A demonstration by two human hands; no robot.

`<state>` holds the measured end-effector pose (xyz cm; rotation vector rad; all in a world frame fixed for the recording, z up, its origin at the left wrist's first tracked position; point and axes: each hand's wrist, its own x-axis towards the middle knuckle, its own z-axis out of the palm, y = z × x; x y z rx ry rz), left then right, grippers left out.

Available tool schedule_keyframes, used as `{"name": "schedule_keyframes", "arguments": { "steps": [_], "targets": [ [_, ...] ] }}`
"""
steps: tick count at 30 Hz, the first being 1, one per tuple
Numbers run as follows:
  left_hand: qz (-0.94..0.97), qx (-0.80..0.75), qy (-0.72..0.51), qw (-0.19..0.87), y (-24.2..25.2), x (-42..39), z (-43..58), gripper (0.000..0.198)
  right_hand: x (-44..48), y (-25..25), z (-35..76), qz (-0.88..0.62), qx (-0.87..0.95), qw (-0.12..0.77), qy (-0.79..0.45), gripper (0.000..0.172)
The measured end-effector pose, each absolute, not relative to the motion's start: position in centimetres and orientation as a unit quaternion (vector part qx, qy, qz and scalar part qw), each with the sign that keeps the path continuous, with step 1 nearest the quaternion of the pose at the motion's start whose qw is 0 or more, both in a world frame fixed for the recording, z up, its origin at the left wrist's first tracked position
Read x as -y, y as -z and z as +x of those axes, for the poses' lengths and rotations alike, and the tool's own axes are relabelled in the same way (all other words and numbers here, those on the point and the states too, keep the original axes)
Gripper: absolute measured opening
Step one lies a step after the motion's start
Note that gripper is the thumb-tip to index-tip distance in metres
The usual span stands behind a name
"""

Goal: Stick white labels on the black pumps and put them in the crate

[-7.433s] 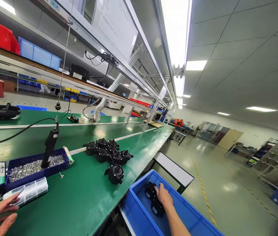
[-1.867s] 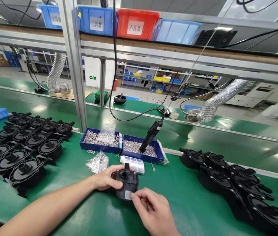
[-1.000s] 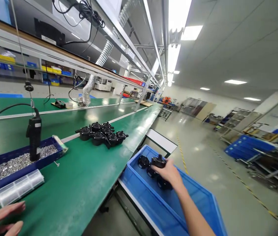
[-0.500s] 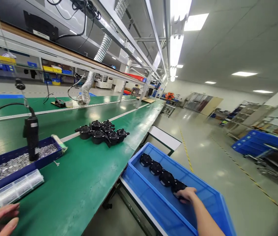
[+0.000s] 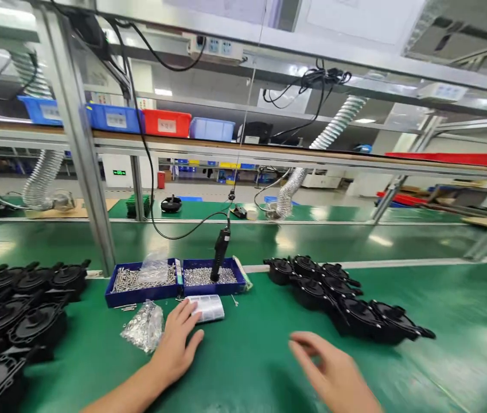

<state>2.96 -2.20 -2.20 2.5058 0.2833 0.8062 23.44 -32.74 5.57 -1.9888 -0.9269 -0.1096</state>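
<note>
My left hand (image 5: 176,341) is open, fingers spread, its fingertips at a clear plastic cylinder (image 5: 209,308) lying on the green bench; whether they press on it I cannot tell. Beside that hand sits a clear bag of small metal parts (image 5: 145,327). My right hand (image 5: 333,367) hovers over the bench, fingers loosely curved with a gap to the thumb and nothing visible between them. Beyond it stands a cluster of round black housings (image 5: 357,312). Behind the cylinder, a black electric screwdriver (image 5: 220,252) hangs upright over a blue bin of small metal pieces (image 5: 191,279).
Another blue bin (image 5: 116,295) holds long screws under a plastic bag. Many more black housings (image 5: 0,318) fill the left side. A metal post (image 5: 82,137) and a shelf with blue and red boxes (image 5: 167,123) rise behind. A loose screw (image 5: 234,300) lies near the bins.
The view has turned left from the aisle to the bench. My right hand has left the black housing in the blue crate and is over the bench; the crate is out of view.
</note>
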Motion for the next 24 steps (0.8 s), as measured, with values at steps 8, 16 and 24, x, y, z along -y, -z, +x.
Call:
{"name": "schedule_keyframes", "arguments": {
  "steps": [8,16,24],
  "targets": [
    [0.912,-0.076,-0.300,0.268,1.7,2.3,2.2,0.040,14.2,-3.5,23.0,-0.721,0.534,0.424,-0.125,0.031],
    [0.819,-0.147,-0.350,0.430,-0.3,1.8,4.0,0.028,16.5,-1.9,21.4,-0.700,0.514,0.469,-0.162,0.038],
    [0.698,-0.164,-0.359,0.598,-1.1,2.3,3.9,0.012,15.8,-2.7,20.3,-0.653,0.503,0.526,-0.210,0.032]
  ]
}}
